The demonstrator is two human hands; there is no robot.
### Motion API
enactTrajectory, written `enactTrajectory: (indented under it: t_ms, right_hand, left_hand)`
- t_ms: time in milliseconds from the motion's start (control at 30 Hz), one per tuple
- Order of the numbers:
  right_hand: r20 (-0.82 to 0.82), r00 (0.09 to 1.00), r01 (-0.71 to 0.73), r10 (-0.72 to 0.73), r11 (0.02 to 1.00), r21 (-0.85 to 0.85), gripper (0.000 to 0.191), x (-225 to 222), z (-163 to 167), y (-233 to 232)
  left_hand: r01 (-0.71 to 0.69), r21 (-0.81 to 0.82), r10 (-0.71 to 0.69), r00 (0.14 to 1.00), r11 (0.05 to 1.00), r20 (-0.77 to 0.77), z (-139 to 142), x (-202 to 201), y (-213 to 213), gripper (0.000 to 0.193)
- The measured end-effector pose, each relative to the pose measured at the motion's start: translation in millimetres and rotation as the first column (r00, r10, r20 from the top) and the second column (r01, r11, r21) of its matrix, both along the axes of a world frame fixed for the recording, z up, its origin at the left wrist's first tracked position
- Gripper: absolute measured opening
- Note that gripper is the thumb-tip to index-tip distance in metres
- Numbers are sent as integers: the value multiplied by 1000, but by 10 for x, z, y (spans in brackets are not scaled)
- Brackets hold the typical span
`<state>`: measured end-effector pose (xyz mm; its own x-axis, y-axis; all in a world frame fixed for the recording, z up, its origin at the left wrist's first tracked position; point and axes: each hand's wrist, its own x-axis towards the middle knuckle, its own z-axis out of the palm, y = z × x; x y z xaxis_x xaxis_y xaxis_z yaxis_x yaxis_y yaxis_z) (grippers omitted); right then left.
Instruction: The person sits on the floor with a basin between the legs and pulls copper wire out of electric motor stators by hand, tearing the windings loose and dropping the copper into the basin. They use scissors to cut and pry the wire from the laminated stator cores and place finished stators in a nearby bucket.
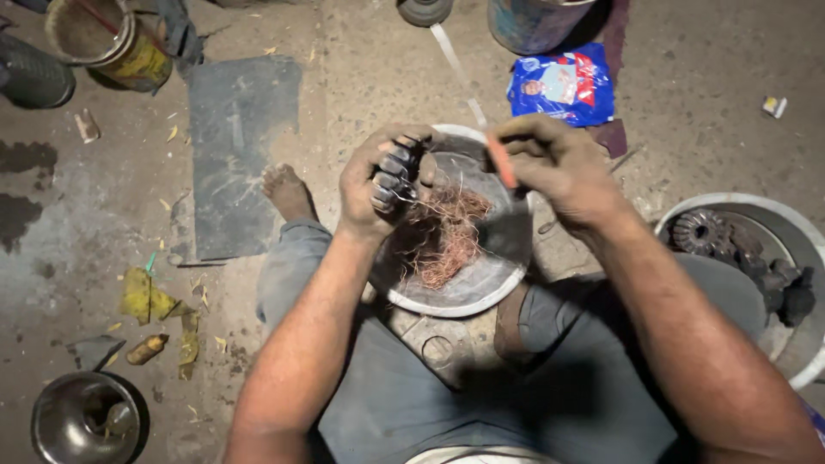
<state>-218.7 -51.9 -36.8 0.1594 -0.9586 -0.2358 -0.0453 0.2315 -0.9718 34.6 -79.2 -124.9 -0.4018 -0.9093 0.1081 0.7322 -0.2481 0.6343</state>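
Note:
My left hand point(371, 185) grips a dark, greasy toothed metal part point(394, 176) above a shallow metal bowl point(481, 288). Reddish fibrous waste point(447, 236) lies in the bowl and some strands hang from the part. My right hand point(559, 163) holds a thin blade-like tool with an orange handle point(501, 159); its pale blade point(455, 64) points up and away. Both hands hover over the bowl, which rests between my knees.
A round basin point(799, 228) with dark gears point(700, 230) stands at the right. A blue packet point(563, 86) lies beyond the bowl. A tin can point(107, 39), a grey slab point(236, 155), a small metal pot point(86, 421) and yellow scraps point(150, 301) lie left. My bare foot point(288, 191) rests near the slab.

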Motion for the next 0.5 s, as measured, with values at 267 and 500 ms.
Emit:
enactTrajectory:
  t_ms: [267, 500]
  right_hand:
    - [-23, 988, -155, 153, 984, -86, 46, 120, 302, 79]
    - [-717, 689, -505, -106, 639, -580, 39, 295, 89, 196]
  left_hand:
    - [210, 0, -175, 812, 978, -556, -90, 106, 2, 54]
    - [14, 581, 187, 940, 814, -284, -87, 178, 65, 44]
